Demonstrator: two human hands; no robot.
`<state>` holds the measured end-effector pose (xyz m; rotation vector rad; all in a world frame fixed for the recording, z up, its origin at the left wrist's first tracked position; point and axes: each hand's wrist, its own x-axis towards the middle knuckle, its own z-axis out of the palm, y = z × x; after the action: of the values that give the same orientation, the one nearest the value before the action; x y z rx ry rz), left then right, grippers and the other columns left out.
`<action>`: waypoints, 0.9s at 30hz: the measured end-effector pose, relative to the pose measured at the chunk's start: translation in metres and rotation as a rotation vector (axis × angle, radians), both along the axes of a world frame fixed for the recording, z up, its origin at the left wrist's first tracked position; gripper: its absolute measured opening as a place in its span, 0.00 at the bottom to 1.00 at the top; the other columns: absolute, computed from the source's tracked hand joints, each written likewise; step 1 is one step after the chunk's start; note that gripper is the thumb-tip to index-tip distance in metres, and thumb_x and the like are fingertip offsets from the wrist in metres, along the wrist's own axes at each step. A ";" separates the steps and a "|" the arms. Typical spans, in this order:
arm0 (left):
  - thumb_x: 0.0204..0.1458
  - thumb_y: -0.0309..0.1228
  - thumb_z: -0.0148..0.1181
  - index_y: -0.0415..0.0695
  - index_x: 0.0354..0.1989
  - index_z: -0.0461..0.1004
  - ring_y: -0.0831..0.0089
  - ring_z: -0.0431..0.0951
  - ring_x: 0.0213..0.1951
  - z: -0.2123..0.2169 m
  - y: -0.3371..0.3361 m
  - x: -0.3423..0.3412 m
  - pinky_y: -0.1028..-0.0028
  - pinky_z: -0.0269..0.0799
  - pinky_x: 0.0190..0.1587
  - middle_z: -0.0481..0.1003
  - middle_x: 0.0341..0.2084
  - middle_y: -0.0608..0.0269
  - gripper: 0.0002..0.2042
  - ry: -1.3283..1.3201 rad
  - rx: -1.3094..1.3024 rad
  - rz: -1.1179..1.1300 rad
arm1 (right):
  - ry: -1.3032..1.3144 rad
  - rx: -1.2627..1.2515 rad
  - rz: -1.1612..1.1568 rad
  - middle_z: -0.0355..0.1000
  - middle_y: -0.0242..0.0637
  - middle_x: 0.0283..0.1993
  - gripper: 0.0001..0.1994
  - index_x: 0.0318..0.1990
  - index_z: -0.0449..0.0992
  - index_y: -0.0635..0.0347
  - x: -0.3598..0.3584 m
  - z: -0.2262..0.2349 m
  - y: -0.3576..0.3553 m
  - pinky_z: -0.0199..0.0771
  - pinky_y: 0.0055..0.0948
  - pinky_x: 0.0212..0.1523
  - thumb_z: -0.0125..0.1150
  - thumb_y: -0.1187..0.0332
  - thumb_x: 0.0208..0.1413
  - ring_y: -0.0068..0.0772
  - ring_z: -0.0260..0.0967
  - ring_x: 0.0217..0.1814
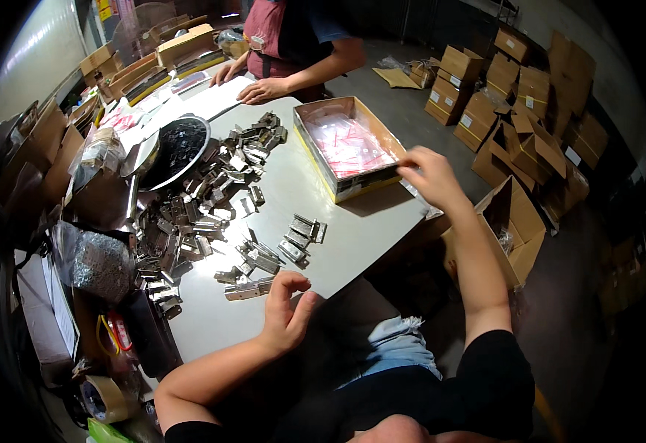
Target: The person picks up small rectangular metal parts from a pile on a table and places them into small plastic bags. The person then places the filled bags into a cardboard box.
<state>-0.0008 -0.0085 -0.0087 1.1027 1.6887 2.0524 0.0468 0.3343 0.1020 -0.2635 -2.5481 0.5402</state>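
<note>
My left hand (287,314) is at the near edge of the table, its fingers loosely curled and the thumb apart, with nothing visible in it. Just beyond it lie a longer metal piece (248,289) and a small group of silver, hinge-like metal pieces (302,238). A large loose heap of similar pieces (183,221) spreads across the table's left part. My right hand (432,179) is at the right corner of an open cardboard box (367,184), fingertips drawn together; what they hold, if anything, is hidden. Clear plastic bags with red lines (349,144) fill that box.
A round metal bowl (206,148) of dark contents stands at the back left. Across the table (352,244), another person's hands (264,90) rest on white sheets. A bag of small metal parts (100,262) sits at left. Cardboard boxes (478,118) crowd the floor at right.
</note>
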 end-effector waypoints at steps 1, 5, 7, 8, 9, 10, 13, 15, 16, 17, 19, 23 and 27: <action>0.56 0.23 0.56 0.38 0.44 0.64 0.70 0.70 0.41 -0.002 0.000 -0.001 0.73 0.67 0.47 0.67 0.38 0.57 0.10 0.027 -0.006 0.001 | -0.056 0.010 0.072 0.73 0.44 0.36 0.11 0.39 0.78 0.64 -0.028 -0.003 0.003 0.72 0.34 0.42 0.62 0.69 0.48 0.41 0.73 0.40; 0.56 0.26 0.58 0.37 0.44 0.65 0.69 0.73 0.39 -0.003 0.008 -0.003 0.71 0.69 0.45 0.70 0.36 0.57 0.11 0.103 -0.059 0.001 | -0.130 0.273 0.226 0.75 0.45 0.39 0.14 0.41 0.80 0.58 -0.110 -0.040 0.044 0.72 0.37 0.49 0.63 0.71 0.44 0.45 0.73 0.45; 0.56 0.27 0.59 0.38 0.44 0.66 0.69 0.74 0.38 0.002 0.008 -0.002 0.71 0.70 0.44 0.71 0.34 0.58 0.11 0.050 -0.065 -0.003 | -0.249 0.266 0.197 0.76 0.46 0.40 0.15 0.42 0.81 0.55 -0.128 -0.044 0.044 0.72 0.37 0.50 0.63 0.71 0.43 0.46 0.73 0.45; 0.56 0.27 0.59 0.38 0.44 0.66 0.69 0.74 0.38 0.005 0.007 -0.002 0.71 0.70 0.44 0.71 0.34 0.58 0.11 0.014 -0.077 -0.007 | -0.325 0.215 0.153 0.76 0.45 0.41 0.15 0.42 0.81 0.54 -0.134 -0.043 0.041 0.72 0.37 0.50 0.63 0.71 0.43 0.45 0.73 0.45; 0.56 0.28 0.59 0.38 0.44 0.66 0.69 0.74 0.37 0.007 0.007 -0.002 0.71 0.70 0.44 0.72 0.33 0.58 0.11 -0.021 -0.086 -0.016 | -0.400 0.165 0.104 0.76 0.45 0.41 0.16 0.43 0.81 0.54 -0.136 -0.040 0.040 0.72 0.37 0.50 0.63 0.71 0.43 0.45 0.73 0.46; 0.57 0.28 0.59 0.38 0.43 0.66 0.68 0.74 0.36 0.007 0.006 -0.002 0.71 0.70 0.43 0.72 0.32 0.57 0.11 -0.033 -0.089 0.001 | -0.365 0.151 0.126 0.76 0.45 0.39 0.12 0.40 0.81 0.56 -0.132 -0.034 0.033 0.72 0.37 0.49 0.62 0.71 0.44 0.44 0.73 0.44; 0.56 0.28 0.60 0.37 0.43 0.66 0.68 0.74 0.38 0.011 0.006 -0.002 0.72 0.70 0.44 0.71 0.34 0.56 0.12 0.034 -0.132 -0.003 | -0.160 0.052 0.076 0.75 0.44 0.36 0.08 0.35 0.78 0.64 -0.107 -0.029 0.022 0.71 0.35 0.44 0.63 0.71 0.47 0.38 0.73 0.41; 0.55 0.29 0.61 0.37 0.44 0.67 0.67 0.74 0.38 0.010 0.005 -0.002 0.71 0.70 0.45 0.71 0.34 0.56 0.13 0.063 -0.137 0.011 | -0.041 -0.155 0.040 0.74 0.43 0.34 0.06 0.34 0.76 0.64 -0.089 -0.022 0.008 0.71 0.31 0.39 0.59 0.72 0.51 0.34 0.72 0.35; 0.55 0.29 0.61 0.37 0.45 0.67 0.66 0.74 0.39 0.011 0.004 -0.001 0.71 0.70 0.45 0.71 0.35 0.56 0.14 0.078 -0.143 0.017 | 0.019 -0.185 0.022 0.74 0.43 0.34 0.05 0.35 0.76 0.64 -0.078 -0.015 -0.002 0.71 0.30 0.38 0.58 0.73 0.51 0.33 0.72 0.34; 0.54 0.29 0.62 0.37 0.47 0.66 0.66 0.74 0.40 0.012 0.004 -0.002 0.71 0.70 0.46 0.71 0.36 0.56 0.16 0.123 -0.123 0.060 | 0.081 -0.219 0.010 0.74 0.42 0.34 0.05 0.35 0.75 0.64 -0.068 -0.010 -0.015 0.71 0.29 0.37 0.57 0.73 0.52 0.32 0.72 0.33; 0.52 0.29 0.63 0.37 0.51 0.66 0.64 0.74 0.41 0.014 0.005 -0.002 0.70 0.70 0.47 0.71 0.39 0.55 0.20 0.209 -0.086 0.145 | 0.063 -0.060 0.222 0.74 0.41 0.33 0.04 0.35 0.75 0.64 -0.040 -0.004 -0.053 0.72 0.28 0.35 0.57 0.78 0.51 0.33 0.74 0.32; 0.52 0.22 0.62 0.38 0.52 0.70 0.65 0.76 0.41 0.026 0.009 0.000 0.72 0.71 0.46 0.74 0.39 0.55 0.18 0.274 -0.124 0.108 | -0.137 -0.216 0.682 0.74 0.44 0.30 0.11 0.38 0.75 0.61 0.019 -0.020 -0.128 0.74 0.33 0.34 0.64 0.81 0.46 0.45 0.75 0.34; 0.53 0.18 0.59 0.38 0.43 0.78 0.63 0.78 0.38 0.023 0.002 -0.002 0.72 0.73 0.41 0.77 0.35 0.53 0.10 0.183 -0.169 -0.096 | -0.144 -0.441 0.555 0.75 0.40 0.27 0.09 0.34 0.71 0.64 0.043 -0.036 -0.154 0.75 0.26 0.30 0.67 0.74 0.51 0.34 0.75 0.27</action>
<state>-0.0031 -0.0065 0.0147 1.3206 1.8170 1.7612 0.0896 0.1798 0.0658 0.2783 -2.6031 1.3377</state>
